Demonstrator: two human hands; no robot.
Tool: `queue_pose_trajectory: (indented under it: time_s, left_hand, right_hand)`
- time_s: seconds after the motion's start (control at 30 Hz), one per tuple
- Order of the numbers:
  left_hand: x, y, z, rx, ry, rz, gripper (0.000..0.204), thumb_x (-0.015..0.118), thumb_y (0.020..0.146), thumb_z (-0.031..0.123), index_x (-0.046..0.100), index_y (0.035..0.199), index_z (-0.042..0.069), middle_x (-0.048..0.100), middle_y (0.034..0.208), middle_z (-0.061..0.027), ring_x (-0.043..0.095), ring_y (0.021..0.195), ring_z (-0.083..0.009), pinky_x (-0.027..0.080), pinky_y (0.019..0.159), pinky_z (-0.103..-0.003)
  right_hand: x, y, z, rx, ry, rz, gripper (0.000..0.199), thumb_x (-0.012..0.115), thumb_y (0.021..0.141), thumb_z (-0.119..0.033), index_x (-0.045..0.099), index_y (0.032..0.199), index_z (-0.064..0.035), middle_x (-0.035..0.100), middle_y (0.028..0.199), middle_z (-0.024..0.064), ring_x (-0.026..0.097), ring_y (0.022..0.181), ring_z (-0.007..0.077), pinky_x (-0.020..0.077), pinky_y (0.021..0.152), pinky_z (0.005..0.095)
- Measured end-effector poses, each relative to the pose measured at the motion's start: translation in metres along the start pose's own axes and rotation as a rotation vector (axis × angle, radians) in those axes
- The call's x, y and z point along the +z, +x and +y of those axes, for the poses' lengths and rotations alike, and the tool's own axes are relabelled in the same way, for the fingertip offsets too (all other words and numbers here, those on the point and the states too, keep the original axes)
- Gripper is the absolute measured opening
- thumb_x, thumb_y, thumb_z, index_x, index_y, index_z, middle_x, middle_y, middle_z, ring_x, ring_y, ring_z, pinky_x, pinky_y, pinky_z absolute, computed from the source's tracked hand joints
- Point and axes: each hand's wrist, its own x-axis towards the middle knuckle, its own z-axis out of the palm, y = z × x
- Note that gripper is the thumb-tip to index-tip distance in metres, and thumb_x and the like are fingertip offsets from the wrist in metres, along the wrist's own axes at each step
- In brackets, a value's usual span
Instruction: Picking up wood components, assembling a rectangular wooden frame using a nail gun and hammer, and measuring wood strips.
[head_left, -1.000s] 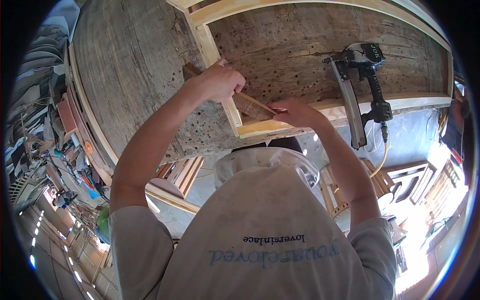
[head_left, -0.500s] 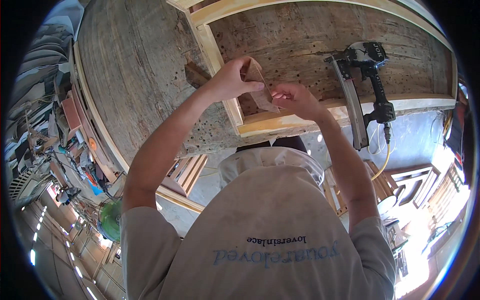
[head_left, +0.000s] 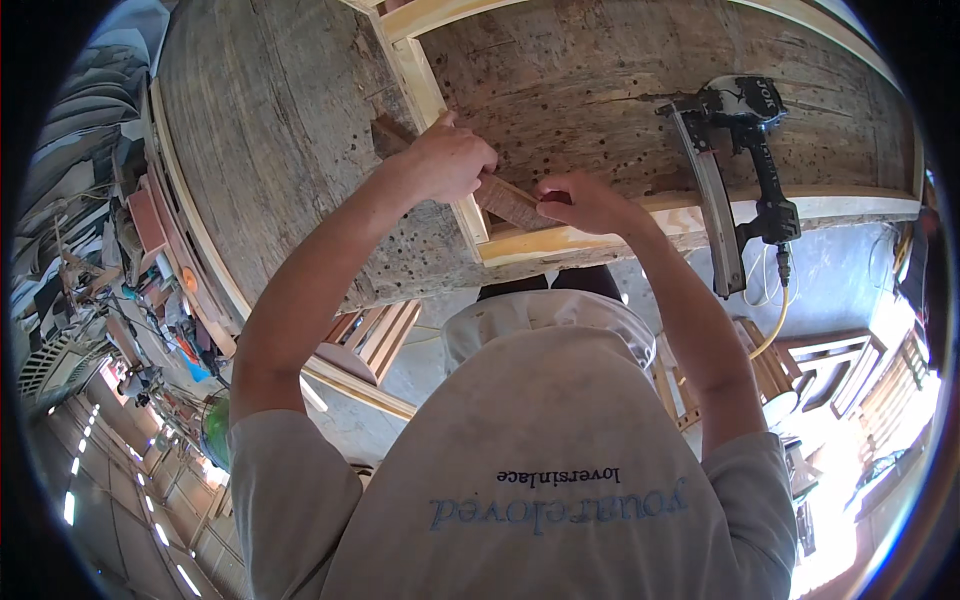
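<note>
Gripping, as best as can be judged, the upper-left end of a short brown wooden block [head_left: 508, 204] in the curled left hand [head_left: 447, 163]; not seeing the fingertips' contact beneath the knuckles. Holding the right hand [head_left: 590, 203] half curled at the block's other end; not being able to tell whether pinching the wood or only touching it.

Holding the block slantwise inside the near-left corner of a pale wooden frame's compartment, between crossbar [head_left: 418, 80] and near rail [head_left: 535, 243]; probably using both ends to control its angle.

Noting a nail gun [head_left: 745, 115] lying to the right, placing its head over the worn surface [head_left: 250, 130] within the frame and its magazine across the near rail; likely freeing both hands while being within the right one's reach. Seeing a yellow hose [head_left: 778, 325] hanging below the edge, presumably avoiding snags.
</note>
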Motion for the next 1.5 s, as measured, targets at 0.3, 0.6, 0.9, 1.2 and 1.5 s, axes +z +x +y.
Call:
queue_pose_trajectory:
  time_s: [0.3, 0.6, 0.9, 1.2, 1.5]
  left_hand:
    - [-0.009, 0.001, -0.008, 0.023, -0.158, -0.074, 0.02, 0.062, 0.078, 0.005, 0.069, 0.096, 0.01, 0.069, 0.092, -0.0069, 0.062, 0.094, -0.0228, 0.031, 0.104, -0.043]
    - [-0.01, 0.002, -0.012, 0.066, -0.156, -0.077, 0.02, 0.06, 0.079, 0.005, 0.07, 0.095, 0.011, 0.069, 0.092, -0.0057, 0.063, 0.094, -0.0234, 0.025, 0.112, -0.047]
    - [-0.009, 0.004, -0.007, 0.021, -0.075, -0.128, 0.021, 0.063, 0.078, 0.01, 0.069, 0.098, 0.01, 0.068, 0.092, -0.0103, 0.062, 0.095, -0.0265, 0.023, 0.113, -0.05]
    - [-0.009, 0.006, 0.04, 0.045, -0.324, 0.371, 0.028, 0.073, 0.075, 0.023, 0.063, 0.093, 0.004, 0.059, 0.083, -0.0095, 0.061, 0.08, -0.0235, 0.048, 0.075, -0.036]
    - [-0.017, -0.002, -0.006, 0.039, -0.206, 0.299, 0.024, 0.066, 0.08, 0.009, 0.064, 0.104, 0.008, 0.064, 0.096, -0.009, 0.061, 0.097, -0.0233, 0.045, 0.095, -0.044]
  right_hand:
    - [-0.005, -0.015, 0.003, -0.064, -0.035, -0.026, 0.036, 0.068, 0.078, -0.017, 0.063, 0.11, -0.0027, 0.068, 0.094, 0.0127, 0.064, 0.084, 0.0211, 0.0486, 0.075, 0.0344]
    - [-0.009, -0.018, 0.007, -0.065, -0.045, -0.043, 0.037, 0.066, 0.077, -0.014, 0.064, 0.113, -0.0047, 0.068, 0.089, 0.0159, 0.065, 0.079, 0.0252, 0.049, 0.075, 0.0343]
    - [-0.008, -0.021, -0.002, -0.034, -0.147, -0.054, 0.034, 0.066, 0.081, -0.018, 0.064, 0.113, -0.0054, 0.068, 0.092, 0.0147, 0.064, 0.082, 0.0211, 0.0482, 0.074, 0.0341]
    - [-0.017, -0.022, -0.012, -0.117, 0.824, 0.129, 0.025, 0.061, 0.089, -0.017, 0.064, 0.107, 0.0011, 0.065, 0.087, 0.0063, 0.061, 0.081, 0.0132, 0.0501, 0.077, 0.0287]
    - [-0.005, -0.012, -0.004, 0.026, 0.141, 0.111, 0.029, 0.066, 0.084, -0.013, 0.062, 0.111, -0.0016, 0.067, 0.088, 0.0097, 0.063, 0.082, 0.0158, 0.0502, 0.074, 0.0302]
